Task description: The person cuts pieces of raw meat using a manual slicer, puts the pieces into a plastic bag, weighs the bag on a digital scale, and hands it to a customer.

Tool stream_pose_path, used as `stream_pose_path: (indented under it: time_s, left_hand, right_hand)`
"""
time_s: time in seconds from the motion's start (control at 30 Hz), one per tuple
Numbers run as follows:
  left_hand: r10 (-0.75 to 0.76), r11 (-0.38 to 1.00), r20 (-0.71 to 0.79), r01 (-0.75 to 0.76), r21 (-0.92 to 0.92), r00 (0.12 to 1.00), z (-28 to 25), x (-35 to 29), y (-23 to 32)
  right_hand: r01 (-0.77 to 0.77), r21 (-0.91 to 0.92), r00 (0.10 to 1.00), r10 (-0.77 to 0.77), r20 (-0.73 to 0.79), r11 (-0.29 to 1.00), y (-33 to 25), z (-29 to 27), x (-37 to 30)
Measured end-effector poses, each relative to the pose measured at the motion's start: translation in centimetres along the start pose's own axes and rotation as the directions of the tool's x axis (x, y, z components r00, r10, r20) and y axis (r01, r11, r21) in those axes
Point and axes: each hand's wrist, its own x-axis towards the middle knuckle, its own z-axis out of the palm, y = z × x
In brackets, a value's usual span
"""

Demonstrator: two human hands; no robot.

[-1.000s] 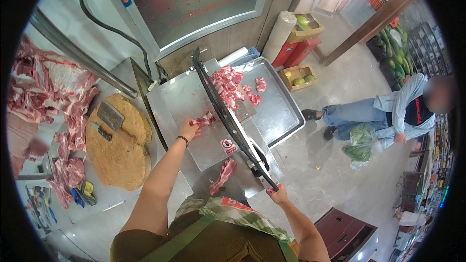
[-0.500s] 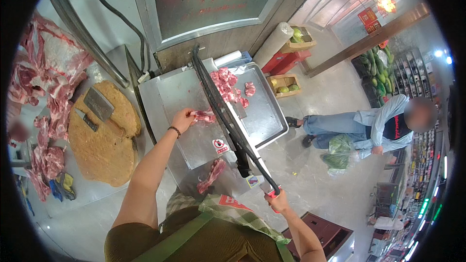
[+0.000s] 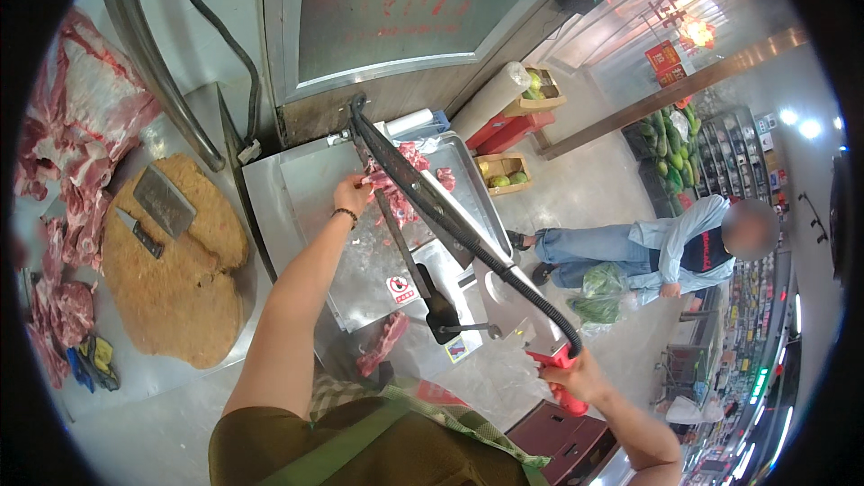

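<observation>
My left hand (image 3: 353,193) is closed, thumb and fingers pinching the near end of a strip of raw meat (image 3: 374,181), which lies at the far part of the steel counter (image 3: 292,193), partly hidden by the black hose (image 3: 486,256). My right hand (image 3: 583,380) is wrapped around the red handle (image 3: 558,376) at the near end of the cutter, well apart from the meat.

I judge the strip light enough for one hand, but uneven: the flesh soft and giving, with pale, stiffer parts that look like bone. Its wet sheen suggests it slides easily on smooth metal and could twist under a loose pinch. The best hold, I think, is the end nearest me, fingertips curled back, well clear of the long dark bar (image 3: 402,256) of the cutter, with steady pressure down on the plate. Squeezing hard would probably just make the flesh slip.

Beyond the bar, a heap of cut chunks (image 3: 414,155) sits by the metal tray (image 3: 470,195). Another meat piece (image 3: 384,342) lies near my apron; it looks thick, so I would grip it around the middle. The red handle looks rigid and suits a full-palm hold.
</observation>
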Motion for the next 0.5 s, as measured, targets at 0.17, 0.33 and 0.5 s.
stream_pose_path:
  time_s: [0.17,0.33,0.5]
  left_hand:
    - [-0.149,0.989,-0.048,0.148,-0.012,0.988,0.4,2.5,-0.5]
    - [-0.188,0.98,-0.042,0.185,-0.073,0.981,-0.2,2.8,-0.3]
    - [-0.197,0.978,-0.002,0.196,-0.075,0.98,-0.2,2.6,0.3]
  right_hand:
    - [-0.011,-0.005,0.999,0.011,0.043,1.0,-5.8,-1.4,-2.3]
    - [-0.043,-0.031,0.998,0.045,0.048,0.999,-8.4,-1.9,-2.7]
    - [-0.033,-0.035,0.999,0.033,0.02,0.999,-5.0,-1.3,-1.7]
